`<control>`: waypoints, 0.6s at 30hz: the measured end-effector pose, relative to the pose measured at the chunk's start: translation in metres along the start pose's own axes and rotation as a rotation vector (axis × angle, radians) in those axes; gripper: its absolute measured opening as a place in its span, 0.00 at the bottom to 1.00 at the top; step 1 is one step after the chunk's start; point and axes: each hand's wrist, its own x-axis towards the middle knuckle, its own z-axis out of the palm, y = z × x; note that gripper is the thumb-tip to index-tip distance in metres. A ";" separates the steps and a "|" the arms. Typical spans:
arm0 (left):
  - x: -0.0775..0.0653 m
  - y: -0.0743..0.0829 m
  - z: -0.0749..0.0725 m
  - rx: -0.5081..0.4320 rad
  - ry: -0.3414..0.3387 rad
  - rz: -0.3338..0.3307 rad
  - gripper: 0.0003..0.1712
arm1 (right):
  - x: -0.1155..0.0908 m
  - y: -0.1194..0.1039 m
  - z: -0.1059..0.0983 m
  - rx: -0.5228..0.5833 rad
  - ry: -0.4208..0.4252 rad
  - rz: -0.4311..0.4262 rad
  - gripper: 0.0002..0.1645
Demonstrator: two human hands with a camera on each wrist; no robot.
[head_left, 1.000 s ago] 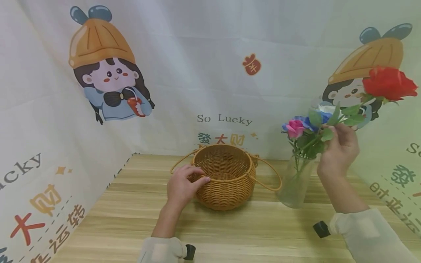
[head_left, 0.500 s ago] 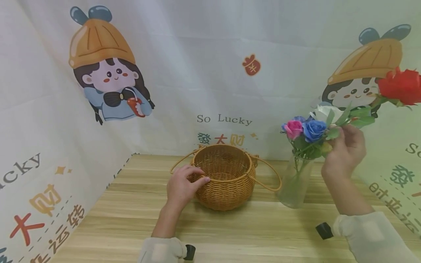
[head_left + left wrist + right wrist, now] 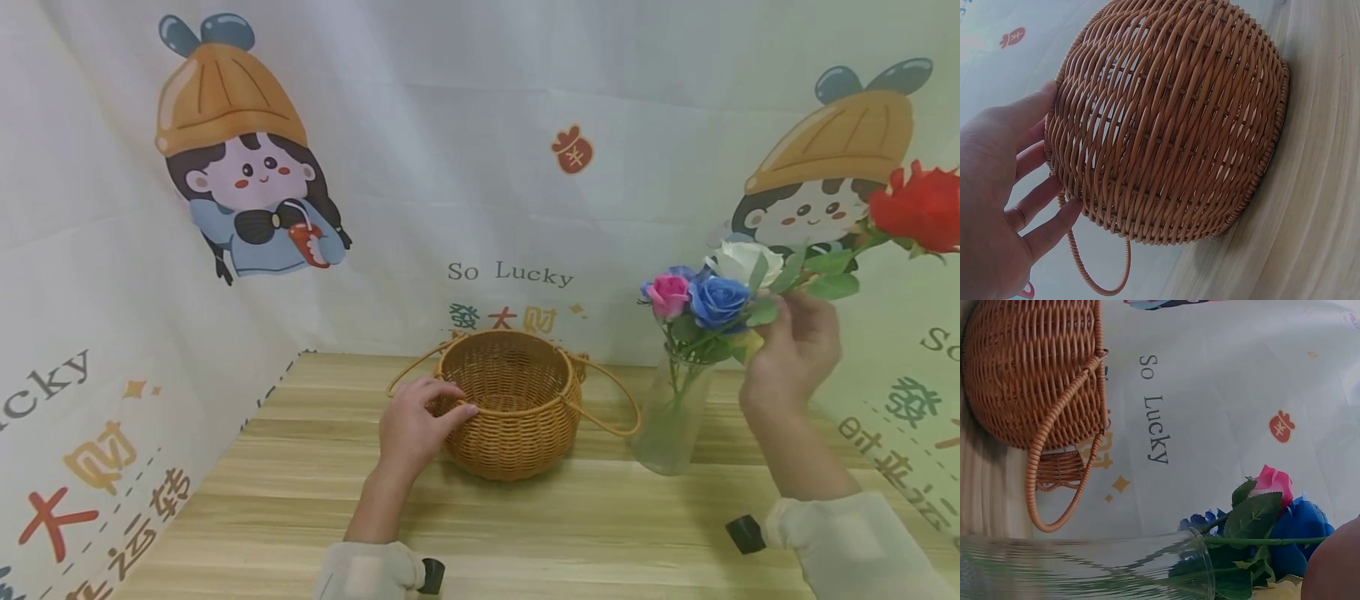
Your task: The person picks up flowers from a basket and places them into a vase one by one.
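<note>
A round wicker basket (image 3: 513, 442) stands in the middle of the table, its two loop handles folded out sideways. My left hand (image 3: 416, 421) holds its near-left rim between thumb and fingers; the left wrist view shows fingertips against the weave (image 3: 1166, 125). To the right stands a clear vase (image 3: 667, 425) of artificial flowers: a pink rose (image 3: 669, 296), a blue rose (image 3: 720, 302) and a white rose (image 3: 746, 262). Above the vase's right side, my right hand (image 3: 797, 350) pinches the leafy stem of a red rose (image 3: 918, 208). A green stem (image 3: 1266, 541) runs from the vase mouth to that hand.
The wood-grain table (image 3: 480, 533) meets a printed cloth backdrop (image 3: 420, 167) behind and at both sides. One basket handle (image 3: 618, 400) reaches close to the vase. Black straps (image 3: 746, 533) show at the sleeve cuffs.
My right hand has moved right and slightly down with the red rose, uncovering more of the blue and white roses. My left hand and the basket stay in place.
</note>
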 end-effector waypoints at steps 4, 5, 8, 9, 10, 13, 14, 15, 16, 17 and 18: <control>0.000 0.000 0.000 -0.007 -0.002 -0.004 0.12 | -0.005 0.002 -0.002 -0.036 -0.069 -0.027 0.09; 0.000 -0.001 0.000 -0.006 -0.002 -0.004 0.12 | -0.007 0.002 -0.002 -0.045 -0.091 -0.043 0.10; -0.001 -0.001 0.000 0.002 -0.003 -0.006 0.12 | -0.010 0.004 -0.002 -0.108 -0.132 -0.100 0.11; -0.001 0.000 0.000 0.005 -0.003 -0.006 0.13 | -0.010 0.004 -0.002 -0.126 -0.140 -0.120 0.12; -0.001 0.000 0.000 0.008 -0.004 -0.007 0.13 | -0.010 0.004 -0.003 -0.134 -0.147 -0.132 0.12; -0.001 0.000 0.000 0.011 -0.004 -0.010 0.13 | -0.010 0.005 -0.004 -0.131 -0.154 -0.150 0.14; -0.001 0.000 0.000 0.011 -0.004 -0.009 0.13 | -0.010 0.005 -0.004 -0.118 -0.153 -0.152 0.14; -0.001 0.000 0.000 0.009 -0.005 -0.010 0.13 | -0.009 0.004 -0.004 -0.102 -0.150 -0.154 0.15; -0.001 0.000 0.000 0.010 -0.005 -0.009 0.13 | -0.008 0.004 -0.004 -0.094 -0.143 -0.155 0.16; -0.001 0.000 0.000 0.010 -0.004 -0.008 0.13 | -0.008 0.003 -0.004 -0.086 -0.134 -0.154 0.17; -0.001 0.000 0.000 0.009 -0.004 -0.007 0.13 | -0.008 0.001 -0.003 -0.071 -0.123 -0.149 0.18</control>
